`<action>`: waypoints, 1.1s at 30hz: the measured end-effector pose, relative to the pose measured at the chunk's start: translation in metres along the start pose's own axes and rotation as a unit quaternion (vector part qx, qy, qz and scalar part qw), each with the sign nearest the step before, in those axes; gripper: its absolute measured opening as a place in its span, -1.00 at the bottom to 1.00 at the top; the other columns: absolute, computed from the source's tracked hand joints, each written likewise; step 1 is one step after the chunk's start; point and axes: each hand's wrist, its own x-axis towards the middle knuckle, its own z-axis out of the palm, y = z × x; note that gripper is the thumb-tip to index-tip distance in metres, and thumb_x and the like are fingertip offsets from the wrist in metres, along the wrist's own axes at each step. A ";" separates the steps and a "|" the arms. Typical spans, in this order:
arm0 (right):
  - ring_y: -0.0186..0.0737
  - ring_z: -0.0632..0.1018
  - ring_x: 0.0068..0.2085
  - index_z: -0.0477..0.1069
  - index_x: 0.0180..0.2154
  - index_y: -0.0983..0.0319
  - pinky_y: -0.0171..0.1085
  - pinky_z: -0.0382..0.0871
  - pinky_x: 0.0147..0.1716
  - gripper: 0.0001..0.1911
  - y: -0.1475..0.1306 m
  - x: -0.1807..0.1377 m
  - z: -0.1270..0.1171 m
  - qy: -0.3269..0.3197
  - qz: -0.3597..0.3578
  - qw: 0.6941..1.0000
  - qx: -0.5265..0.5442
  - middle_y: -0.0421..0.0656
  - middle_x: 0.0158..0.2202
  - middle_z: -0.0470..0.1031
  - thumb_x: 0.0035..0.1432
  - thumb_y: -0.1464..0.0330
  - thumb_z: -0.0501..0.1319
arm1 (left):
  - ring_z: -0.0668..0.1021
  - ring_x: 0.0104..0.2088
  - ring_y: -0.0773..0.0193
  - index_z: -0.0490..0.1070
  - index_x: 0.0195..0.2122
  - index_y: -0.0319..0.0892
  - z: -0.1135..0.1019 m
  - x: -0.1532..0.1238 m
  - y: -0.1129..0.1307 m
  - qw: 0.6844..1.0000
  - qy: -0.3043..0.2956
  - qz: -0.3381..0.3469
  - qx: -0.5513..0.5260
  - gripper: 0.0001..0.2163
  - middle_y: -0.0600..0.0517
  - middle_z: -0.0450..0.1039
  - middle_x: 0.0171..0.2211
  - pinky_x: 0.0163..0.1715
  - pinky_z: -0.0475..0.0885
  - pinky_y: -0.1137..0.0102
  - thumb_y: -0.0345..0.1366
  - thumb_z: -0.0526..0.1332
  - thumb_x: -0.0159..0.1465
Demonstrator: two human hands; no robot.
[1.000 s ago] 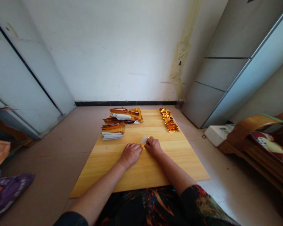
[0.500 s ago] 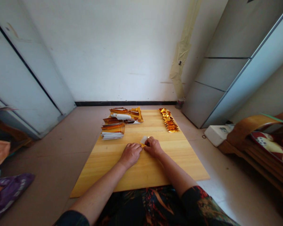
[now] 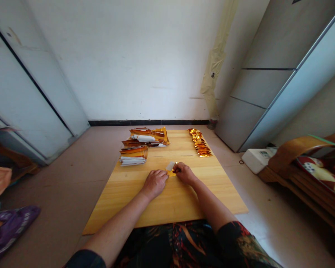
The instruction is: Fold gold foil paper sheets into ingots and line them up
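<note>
A small sheet of gold foil paper (image 3: 171, 173) lies on the wooden board between my hands, with a whitish part (image 3: 170, 166) angled up at its far side. My left hand (image 3: 155, 182) rests on the board, its curled fingertips pressed on the left edge of the sheet. On the right side, my right hand (image 3: 185, 173) pinches the foil's edge between thumb and fingers. The fingers partly cover the sheet, so its full shape is hidden.
Stacks of gold-brown and white sheets (image 3: 134, 152) lie at the board's far left. A row of shiny folded gold foil pieces (image 3: 199, 143) runs along its far right. The wooden board (image 3: 123, 201) reaches my lap. A grey refrigerator (image 3: 257, 89) stands beyond on the right.
My right hand has shifted slightly to the right, away from my left hand, and more of the gold foil shows between them. My left hand stays in place.
</note>
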 end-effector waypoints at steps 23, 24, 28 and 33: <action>-0.19 0.40 -0.08 0.46 -0.18 0.16 -0.22 0.14 -0.10 -0.76 -0.022 -0.020 -0.009 -0.036 -0.102 0.936 -0.334 -0.12 -0.16 0.49 0.25 0.39 0.03 | 0.45 -0.19 0.19 0.50 -0.28 -0.05 0.002 0.019 0.005 0.997 -0.011 -0.073 0.006 -0.83 0.01 0.49 -0.30 -0.16 0.20 0.25 -0.31 0.10 0.29; -0.18 0.40 -0.10 0.46 -0.18 0.15 -0.21 0.15 -0.12 -0.76 -0.026 -0.023 -0.009 -0.040 -0.097 0.933 -0.344 -0.11 -0.18 0.50 0.25 0.38 0.03 | 0.45 -0.17 0.19 0.50 -0.28 -0.04 0.001 0.018 0.001 0.998 -0.009 -0.069 0.000 -0.84 0.02 0.50 -0.27 -0.12 0.19 0.23 -0.32 0.11 0.28; -0.18 0.42 -0.19 0.48 -0.26 0.17 -0.22 0.16 -0.19 -0.83 -0.037 -0.030 -0.005 -0.066 -0.116 0.924 -0.358 -0.12 -0.25 0.51 0.18 0.36 0.11 | 0.44 -0.10 0.18 0.50 -0.32 -0.03 -0.004 0.019 -0.012 0.998 -0.011 -0.062 -0.017 -0.82 0.03 0.53 -0.24 -0.01 0.13 0.15 -0.40 0.13 0.25; -0.26 0.44 -0.28 0.48 -0.37 0.22 -0.31 0.21 -0.25 -0.86 -0.020 -0.023 -0.003 -0.089 -0.183 0.935 -0.292 -0.15 -0.33 0.52 0.14 0.44 0.14 | 0.48 -0.10 0.13 0.50 -0.34 -0.10 -0.011 0.019 -0.008 0.997 -0.025 -0.072 -0.006 -0.87 -0.02 0.54 -0.24 0.02 0.14 0.10 -0.35 0.14 0.22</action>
